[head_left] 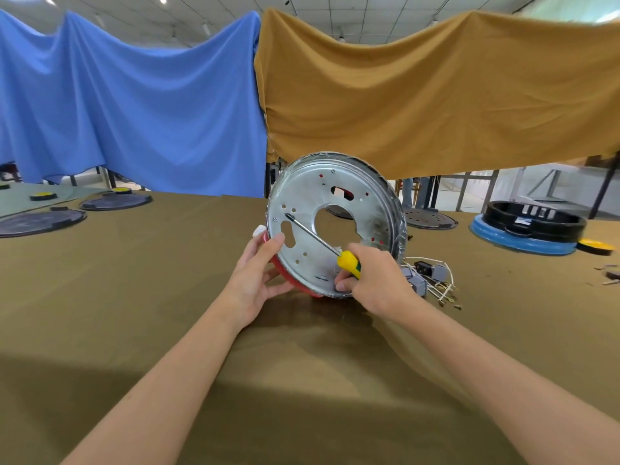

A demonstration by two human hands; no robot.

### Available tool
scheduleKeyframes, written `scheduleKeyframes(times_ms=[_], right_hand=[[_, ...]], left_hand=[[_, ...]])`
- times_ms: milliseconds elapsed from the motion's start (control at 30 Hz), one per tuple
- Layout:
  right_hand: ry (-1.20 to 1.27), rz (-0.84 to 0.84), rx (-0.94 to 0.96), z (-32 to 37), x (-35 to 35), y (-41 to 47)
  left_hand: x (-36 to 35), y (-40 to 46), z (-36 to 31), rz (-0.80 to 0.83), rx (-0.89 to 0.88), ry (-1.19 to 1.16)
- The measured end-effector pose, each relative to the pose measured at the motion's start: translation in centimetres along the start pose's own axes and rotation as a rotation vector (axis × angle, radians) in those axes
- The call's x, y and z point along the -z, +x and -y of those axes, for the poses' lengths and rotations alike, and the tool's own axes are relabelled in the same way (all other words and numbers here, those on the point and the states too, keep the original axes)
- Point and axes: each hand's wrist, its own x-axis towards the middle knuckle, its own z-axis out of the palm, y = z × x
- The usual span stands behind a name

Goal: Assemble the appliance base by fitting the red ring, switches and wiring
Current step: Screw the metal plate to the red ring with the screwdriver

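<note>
I see a wide table draped in olive-brown cloth (134,297), and standing on edge near its middle, tilted toward me, a round silver metal base plate (335,223) with a large cut-out and many small holes. A red plastic ring (295,284) shows along the plate's lower rim, so I judge the ring is already seated behind it. My left hand (258,276) grasps the plate's lower left edge, thumb on the metal face, steadying it. My right hand (372,280) is closed around a yellow-handled screwdriver (349,263), its shaft lying across the plate with the tip touching a spot near the left rim, probably a screw; I cannot make one out.

Just right of the plate lies a loose bundle of grey switch blocks and white wires with brass terminals (427,280), not yet fitted, so wiring and switches look outstanding.

The plate's far side is hidden. A small white part (259,230) pokes out behind its left edge, unidentifiable.
</note>
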Motion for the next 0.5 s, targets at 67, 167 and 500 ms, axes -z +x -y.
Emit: scheduleKeyframes(times_ms=[67, 167, 500], right_hand=[[-0.01, -0.005, 0.002, 0.0, 0.0, 0.0], [-0.048, 0.0, 0.001, 0.2, -0.1, 0.3], [-0.008, 0.039, -0.125, 0.3, 0.5, 1.0]], left_hand=[[-0.1, -0.1, 0.1, 0.033, 0.005, 0.013], [-0.2, -0.2, 0.1, 0.074, 0.005, 0.029], [-0.5, -0.3, 0.3, 0.084, 0.002, 0.064]])
